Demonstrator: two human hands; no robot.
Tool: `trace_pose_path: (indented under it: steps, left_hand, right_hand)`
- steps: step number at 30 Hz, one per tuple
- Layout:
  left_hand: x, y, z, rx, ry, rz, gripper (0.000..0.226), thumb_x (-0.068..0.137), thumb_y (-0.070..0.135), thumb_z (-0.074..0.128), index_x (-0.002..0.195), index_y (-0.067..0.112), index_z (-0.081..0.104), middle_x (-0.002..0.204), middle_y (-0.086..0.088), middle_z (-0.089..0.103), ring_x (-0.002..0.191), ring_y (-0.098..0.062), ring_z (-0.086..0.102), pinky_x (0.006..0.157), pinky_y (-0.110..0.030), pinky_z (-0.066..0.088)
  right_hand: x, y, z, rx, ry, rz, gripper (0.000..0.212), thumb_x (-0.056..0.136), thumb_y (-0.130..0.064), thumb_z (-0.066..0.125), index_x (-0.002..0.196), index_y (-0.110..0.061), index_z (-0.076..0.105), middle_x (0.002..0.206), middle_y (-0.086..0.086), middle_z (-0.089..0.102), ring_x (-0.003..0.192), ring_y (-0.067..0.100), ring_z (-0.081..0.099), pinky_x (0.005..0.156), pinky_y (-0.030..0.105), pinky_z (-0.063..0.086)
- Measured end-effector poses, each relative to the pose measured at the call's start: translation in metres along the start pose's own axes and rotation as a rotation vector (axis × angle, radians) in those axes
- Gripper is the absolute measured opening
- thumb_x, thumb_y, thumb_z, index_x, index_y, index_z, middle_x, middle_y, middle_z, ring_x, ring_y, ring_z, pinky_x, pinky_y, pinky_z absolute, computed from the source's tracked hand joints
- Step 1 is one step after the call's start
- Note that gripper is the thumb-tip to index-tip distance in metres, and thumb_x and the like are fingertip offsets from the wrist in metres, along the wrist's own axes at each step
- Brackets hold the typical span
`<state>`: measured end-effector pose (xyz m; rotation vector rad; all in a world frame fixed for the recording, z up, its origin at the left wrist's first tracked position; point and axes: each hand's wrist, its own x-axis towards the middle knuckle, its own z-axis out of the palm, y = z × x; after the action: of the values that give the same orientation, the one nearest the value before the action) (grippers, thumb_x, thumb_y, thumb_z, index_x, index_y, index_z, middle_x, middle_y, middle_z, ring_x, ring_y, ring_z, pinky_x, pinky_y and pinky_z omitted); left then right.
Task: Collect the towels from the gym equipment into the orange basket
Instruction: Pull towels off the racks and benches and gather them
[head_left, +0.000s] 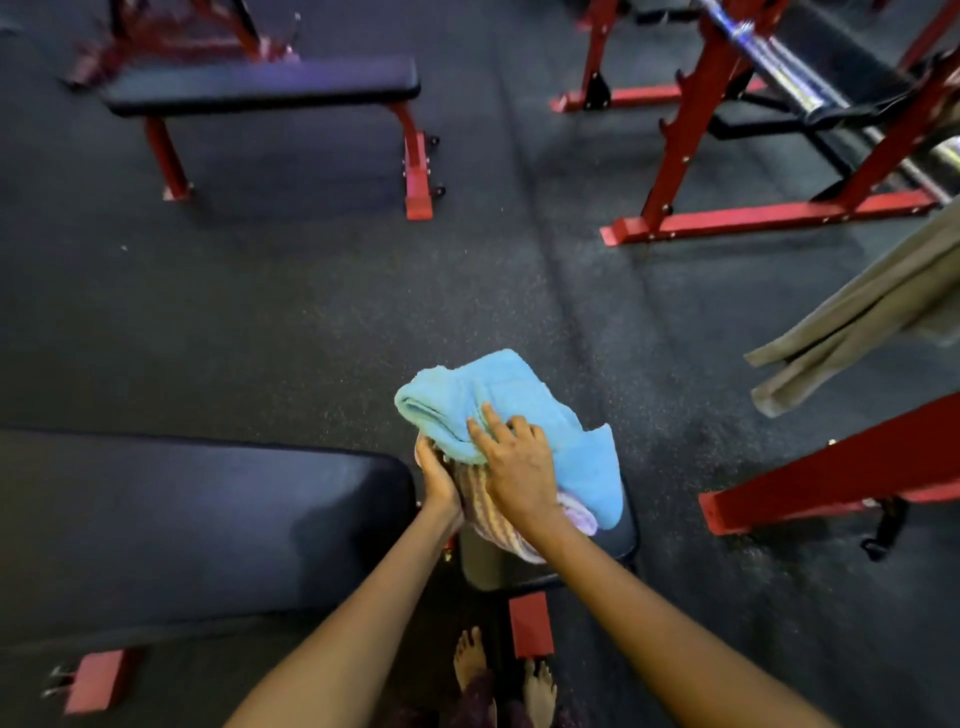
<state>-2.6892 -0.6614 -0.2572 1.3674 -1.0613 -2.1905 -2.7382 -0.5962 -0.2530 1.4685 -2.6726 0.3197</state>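
The left hand (439, 480) cups a striped towel (485, 512) from below, fingers curled around its edge. The right hand (514, 462) lies on top with fingers spread flat, pressing a blue towel (498, 400) onto the bundle, just above a small black seat (626, 530). The blue towel is only pinned, not gripped, so it could slide off to the floor if the right hand lifts. A grey towel (857, 317) hangs on the red rack (831, 478) at right, uncollected. No orange basket is in view; it is probably behind or off to the side, so its contents cannot be told.
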Motion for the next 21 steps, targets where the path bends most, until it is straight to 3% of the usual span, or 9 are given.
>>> trace_pose_path:
  steps: [3,6,8,10,12,14,17,18,21]
  left_hand:
    - [-0.013,0.014,-0.005,-0.214,-0.104,-0.016,0.053,0.095,0.051,0.035,0.125,0.015,0.057,0.119,-0.007,0.065,0.101,-0.019,0.065,0.085,-0.031,0.051]
    - [-0.032,0.019,0.015,-0.093,-0.044,0.103,0.027,0.09,0.019,0.06,0.114,0.008,0.062,0.11,-0.01,0.068,0.083,-0.015,0.067,0.074,-0.026,0.055]
    - [-0.042,0.024,0.022,-0.056,0.024,0.157,0.012,0.084,0.004,0.063,0.092,0.013,0.065,0.084,-0.003,0.072,0.066,-0.011,0.067,0.067,-0.028,0.054]
    - [-0.045,0.027,0.021,-0.046,0.084,0.14,0.019,0.083,0.0,0.062,0.088,0.018,0.058,0.075,0.002,0.066,0.063,-0.012,0.062,0.065,-0.027,0.052]
    - [-0.05,0.026,0.018,-0.018,0.1,0.094,0.028,0.08,0.004,0.065,0.103,0.017,0.057,0.086,-0.003,0.064,0.07,-0.017,0.06,0.069,-0.03,0.053]
    - [-0.054,0.021,0.015,0.035,0.067,0.055,0.033,0.077,0.009,0.068,0.11,0.011,0.061,0.094,-0.009,0.066,0.076,-0.023,0.062,0.07,-0.033,0.055]
    - [-0.057,0.021,0.018,0.044,-0.051,0.0,0.054,0.06,0.031,0.073,0.106,0.005,0.063,0.096,-0.016,0.066,0.081,-0.029,0.063,0.071,-0.035,0.053]
    - [-0.057,0.021,0.022,0.055,-0.1,-0.022,0.065,0.051,0.038,0.074,0.104,0.004,0.063,0.098,-0.018,0.065,0.085,-0.031,0.062,0.076,-0.039,0.053]
    - [-0.057,0.019,0.039,0.107,-0.21,-0.092,0.072,0.045,0.045,0.073,0.104,0.005,0.059,0.091,-0.017,0.062,0.087,-0.031,0.059,0.082,-0.041,0.05]
  right_hand:
    - [-0.005,0.006,-0.02,-0.052,0.035,-0.027,0.051,0.072,-0.016,0.034,0.104,-0.023,0.073,0.112,0.001,0.071,0.071,0.02,0.063,0.061,0.025,0.05]
    - [-0.017,0.003,-0.03,-0.017,0.081,-0.049,0.046,0.072,-0.021,0.043,0.108,-0.015,0.071,0.109,0.002,0.072,0.079,0.024,0.064,0.068,0.03,0.054]
    - [-0.031,0.002,-0.038,0.088,0.064,-0.043,0.054,0.066,-0.028,0.049,0.114,-0.012,0.068,0.114,0.002,0.07,0.089,0.026,0.064,0.078,0.033,0.055]
    - [-0.043,0.008,-0.054,0.413,0.081,0.097,0.056,0.069,-0.032,0.047,0.118,-0.012,0.065,0.117,0.003,0.068,0.098,0.024,0.063,0.086,0.036,0.054]
    - [-0.045,0.019,-0.072,0.756,0.09,0.337,0.055,0.074,-0.038,0.053,0.121,-0.01,0.061,0.119,0.005,0.065,0.105,0.022,0.061,0.091,0.043,0.051]
    - [-0.042,0.04,-0.086,0.788,0.155,0.488,0.076,0.071,-0.054,0.062,0.132,-0.011,0.05,0.139,0.008,0.049,0.126,0.023,0.047,0.104,0.046,0.041]
    - [-0.039,0.07,-0.09,0.793,-0.068,0.703,0.123,0.055,-0.063,0.079,0.151,-0.027,0.01,0.161,0.004,-0.003,0.147,0.024,0.006,0.117,0.052,0.018]
    - [-0.042,0.079,-0.09,0.939,-0.127,0.75,0.127,0.051,-0.06,0.083,0.149,-0.034,0.007,0.16,0.003,-0.003,0.146,0.024,0.012,0.115,0.053,0.024]
    - [-0.061,0.095,-0.093,1.425,-0.091,0.712,0.101,0.051,-0.046,0.084,0.134,-0.038,0.026,0.143,0.002,0.041,0.113,0.01,0.053,0.089,0.031,0.049]
